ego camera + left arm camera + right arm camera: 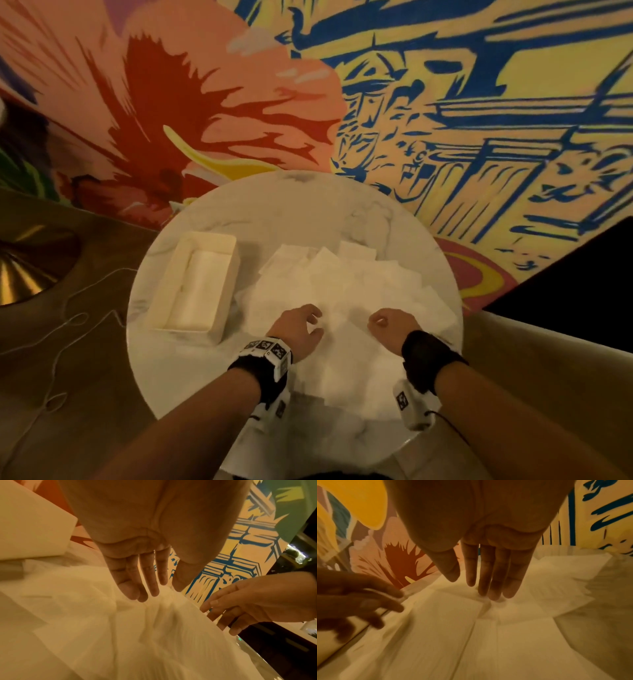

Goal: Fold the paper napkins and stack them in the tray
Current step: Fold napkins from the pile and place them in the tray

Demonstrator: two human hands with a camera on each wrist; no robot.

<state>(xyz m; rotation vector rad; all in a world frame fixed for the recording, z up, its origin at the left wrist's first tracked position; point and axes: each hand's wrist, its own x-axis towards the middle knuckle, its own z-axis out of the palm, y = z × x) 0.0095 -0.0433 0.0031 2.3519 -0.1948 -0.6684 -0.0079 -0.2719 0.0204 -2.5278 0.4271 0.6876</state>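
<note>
A loose pile of white paper napkins point(342, 274) covers the middle and right of the round marble table point(308, 205). One napkin point(346, 359) lies spread flat nearest me, creases showing point(479, 628). My left hand point(310, 323) and right hand point(380, 322) are over its far edge, a palm's width apart. The left fingers point(133, 592) point down, straight, just at the paper. The right fingertips point(493, 595) press on the napkin where its creases meet. Neither hand holds anything. The cream tray point(219, 246) stands at the left with a folded napkin point(202, 284) inside.
The table's edge runs close behind the pile, against a painted wall. A gold round base point(20, 270) and a white cord point(68, 308) are on the floor at the left. A beige seat point(548, 377) and dark surface point(582, 274) flank the right.
</note>
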